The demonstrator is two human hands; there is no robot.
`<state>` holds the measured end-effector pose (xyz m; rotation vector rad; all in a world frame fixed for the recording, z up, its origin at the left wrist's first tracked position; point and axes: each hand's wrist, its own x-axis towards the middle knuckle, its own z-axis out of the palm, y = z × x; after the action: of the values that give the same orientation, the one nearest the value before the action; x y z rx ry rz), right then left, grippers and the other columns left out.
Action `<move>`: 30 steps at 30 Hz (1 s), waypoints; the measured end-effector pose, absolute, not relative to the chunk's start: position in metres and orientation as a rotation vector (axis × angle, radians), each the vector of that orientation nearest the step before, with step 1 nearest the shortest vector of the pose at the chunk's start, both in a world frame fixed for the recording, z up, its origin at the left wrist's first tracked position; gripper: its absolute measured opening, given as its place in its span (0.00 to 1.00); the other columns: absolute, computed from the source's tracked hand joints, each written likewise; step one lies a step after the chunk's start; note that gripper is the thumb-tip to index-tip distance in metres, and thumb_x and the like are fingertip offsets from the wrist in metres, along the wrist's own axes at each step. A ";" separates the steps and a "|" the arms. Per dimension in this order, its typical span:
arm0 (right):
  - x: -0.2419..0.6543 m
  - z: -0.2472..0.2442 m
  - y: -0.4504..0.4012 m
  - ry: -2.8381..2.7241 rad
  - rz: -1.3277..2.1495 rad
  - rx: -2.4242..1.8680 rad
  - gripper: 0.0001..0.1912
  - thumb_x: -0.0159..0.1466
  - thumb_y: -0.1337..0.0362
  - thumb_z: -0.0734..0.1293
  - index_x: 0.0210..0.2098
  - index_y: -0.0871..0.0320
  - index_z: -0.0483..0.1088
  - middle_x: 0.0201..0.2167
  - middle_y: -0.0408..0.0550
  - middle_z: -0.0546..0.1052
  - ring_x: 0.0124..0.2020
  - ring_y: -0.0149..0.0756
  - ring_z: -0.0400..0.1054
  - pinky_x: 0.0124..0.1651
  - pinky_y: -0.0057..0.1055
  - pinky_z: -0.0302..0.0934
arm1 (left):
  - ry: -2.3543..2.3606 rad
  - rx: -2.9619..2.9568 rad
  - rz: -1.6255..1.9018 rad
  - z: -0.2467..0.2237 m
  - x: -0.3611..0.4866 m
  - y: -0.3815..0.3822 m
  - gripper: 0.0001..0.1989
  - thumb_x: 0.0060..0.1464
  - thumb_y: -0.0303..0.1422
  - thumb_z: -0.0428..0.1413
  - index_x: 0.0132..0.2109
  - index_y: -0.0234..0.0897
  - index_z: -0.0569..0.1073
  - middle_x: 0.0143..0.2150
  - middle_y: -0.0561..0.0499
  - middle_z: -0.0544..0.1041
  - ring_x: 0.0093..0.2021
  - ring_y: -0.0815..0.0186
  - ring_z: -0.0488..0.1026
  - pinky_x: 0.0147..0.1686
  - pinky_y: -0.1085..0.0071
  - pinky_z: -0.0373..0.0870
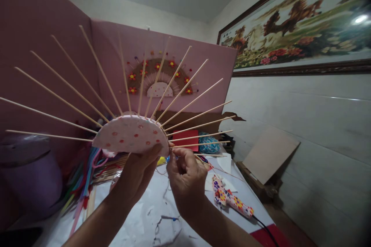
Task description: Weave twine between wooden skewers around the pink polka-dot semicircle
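Note:
A half-round piece covered in pale pink dotted fabric (127, 135) is held up above the table, its flat side down. Several thin wooden sticks (101, 70) fan out from its curved edge. My left hand (135, 177) grips the flat lower edge, thumb on the fabric face. At the right corner, my right hand (187, 179) has its fingers pinched together close to the lowest sticks; what exactly lies between the fingertips is too small to tell.
A flower-patterned glue gun (232, 198) with a black cord lies on the white table (142, 220). Coloured strips (87, 173) and sticks are at left, blue yarn (209, 143) behind. A similar decorated half-round (159, 73) hangs on the pink board (214, 61).

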<state>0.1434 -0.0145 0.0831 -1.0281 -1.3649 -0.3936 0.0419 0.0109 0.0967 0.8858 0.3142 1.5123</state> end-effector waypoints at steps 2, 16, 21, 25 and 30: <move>0.144 0.085 -0.015 -1.364 -0.392 -1.049 0.03 0.57 0.67 0.62 0.30 0.58 0.67 0.16 0.41 0.72 0.15 0.27 0.63 0.21 0.24 0.55 | 0.301 0.891 1.517 0.097 0.042 0.011 0.09 0.45 0.21 0.57 0.35 0.36 0.73 0.33 0.54 0.74 0.37 0.72 0.69 0.43 0.74 0.66; 0.144 0.072 -0.017 -1.454 -0.330 -0.943 0.07 0.57 0.69 0.62 0.36 0.58 0.67 0.19 0.41 0.72 0.16 0.26 0.61 0.24 0.24 0.55 | 0.170 0.805 1.403 0.102 0.043 0.011 0.09 0.50 0.22 0.53 0.39 0.34 0.73 0.35 0.49 0.75 0.37 0.68 0.71 0.40 0.73 0.68; 0.144 0.067 -0.014 -1.485 -0.389 -0.914 0.09 0.58 0.69 0.61 0.38 0.59 0.68 0.20 0.43 0.73 0.16 0.25 0.61 0.24 0.24 0.55 | 0.143 0.779 1.426 0.102 0.043 0.011 0.11 0.51 0.21 0.51 0.40 0.36 0.73 0.34 0.51 0.75 0.36 0.70 0.71 0.39 0.73 0.68; 0.145 0.068 -0.013 -1.491 -0.427 -0.874 0.10 0.58 0.70 0.62 0.40 0.60 0.68 0.20 0.43 0.74 0.17 0.26 0.64 0.26 0.24 0.58 | 0.133 0.774 1.413 0.101 0.041 0.011 0.11 0.51 0.20 0.51 0.40 0.35 0.73 0.34 0.50 0.74 0.37 0.69 0.70 0.42 0.72 0.68; 0.148 0.066 -0.011 -1.493 -0.507 -0.825 0.12 0.58 0.70 0.62 0.42 0.61 0.68 0.25 0.47 0.76 0.20 0.27 0.67 0.30 0.23 0.62 | 0.136 0.757 1.386 0.101 0.042 0.010 0.12 0.51 0.20 0.50 0.40 0.35 0.73 0.37 0.49 0.74 0.38 0.70 0.70 0.43 0.72 0.67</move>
<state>0.1478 -0.0106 0.0660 -0.8254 -1.4930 -0.5073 0.0419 0.0103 0.1006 0.7571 0.1360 1.3857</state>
